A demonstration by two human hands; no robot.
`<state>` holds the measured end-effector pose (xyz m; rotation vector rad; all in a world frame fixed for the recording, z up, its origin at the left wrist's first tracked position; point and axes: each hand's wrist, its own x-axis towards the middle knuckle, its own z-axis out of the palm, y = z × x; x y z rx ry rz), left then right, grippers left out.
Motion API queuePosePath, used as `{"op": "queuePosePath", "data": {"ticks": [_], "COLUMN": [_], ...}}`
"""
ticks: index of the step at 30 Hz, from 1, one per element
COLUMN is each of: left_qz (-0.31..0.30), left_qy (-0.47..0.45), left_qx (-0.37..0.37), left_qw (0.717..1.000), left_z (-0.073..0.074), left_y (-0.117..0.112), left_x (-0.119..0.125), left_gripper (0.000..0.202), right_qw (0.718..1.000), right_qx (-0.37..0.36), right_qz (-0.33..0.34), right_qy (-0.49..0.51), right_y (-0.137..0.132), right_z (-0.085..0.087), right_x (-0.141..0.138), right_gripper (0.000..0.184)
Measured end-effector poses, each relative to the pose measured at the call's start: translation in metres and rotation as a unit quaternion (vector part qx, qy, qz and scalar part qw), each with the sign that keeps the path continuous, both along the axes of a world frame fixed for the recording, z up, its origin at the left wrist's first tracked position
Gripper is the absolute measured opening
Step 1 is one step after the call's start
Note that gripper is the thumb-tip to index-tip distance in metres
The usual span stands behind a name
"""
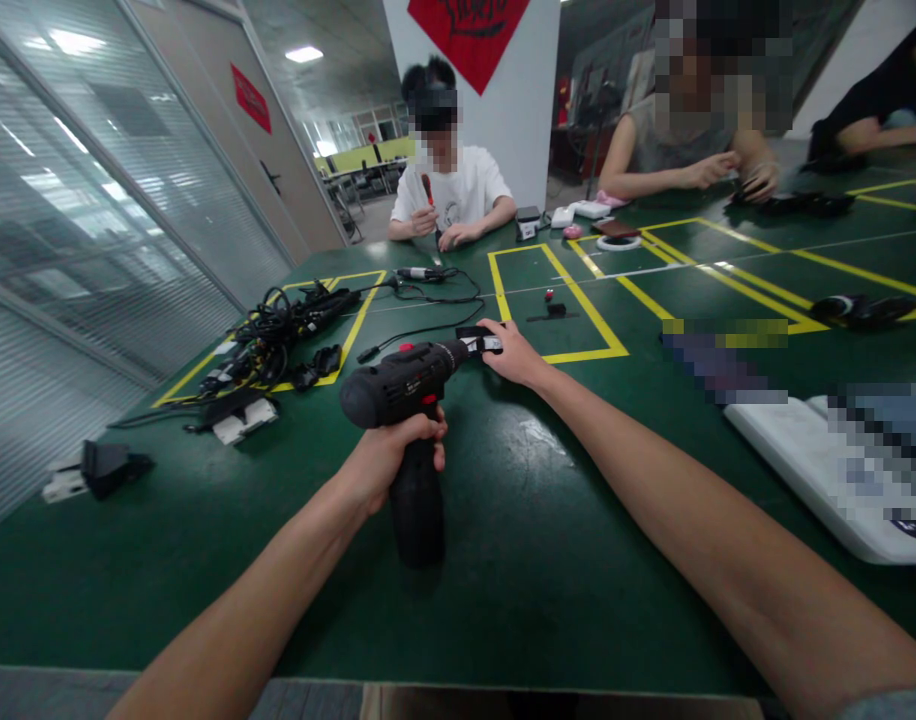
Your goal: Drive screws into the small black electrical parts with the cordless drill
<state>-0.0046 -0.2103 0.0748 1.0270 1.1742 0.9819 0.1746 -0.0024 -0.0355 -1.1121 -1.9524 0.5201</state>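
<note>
1. Green desk [548, 560] spans the frame's lower half.
2. Left hand [387, 455] wraps the drill [405, 385] near the centre; right hand [512, 355] pinches a small part [491, 343] at its tip, just above.
3. Too weak a pinch — the part could twist, letting the tip slip into that hand.

On my feed, my bare left hand [390, 455] curls in a fist-like grip, its forearm [278, 580] slanting from near left; my bare right hand [512, 354] pinches farther off, its forearm [653, 475] stretching from near right.
</note>
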Motion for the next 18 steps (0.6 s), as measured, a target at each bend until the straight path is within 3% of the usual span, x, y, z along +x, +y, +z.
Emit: {"op": "queuePosePath", "data": {"ticks": [18], "left_qz": [-0.002], "left_qy": [0.012], "left_qx": [0.011], "left_qw": [1.000], "left_z": [-0.0005], "left_y": [0.0011], "left_x": [-0.0006], "left_gripper": [0.014], "right_qw": [1.000], "right_qx": [-0.008], "right_qz": [-0.007], "right_qy": [-0.001], "right_y": [0.0006], "right_z": [-0.0009], "right_x": [-0.0016], "right_gripper": [0.050]}}
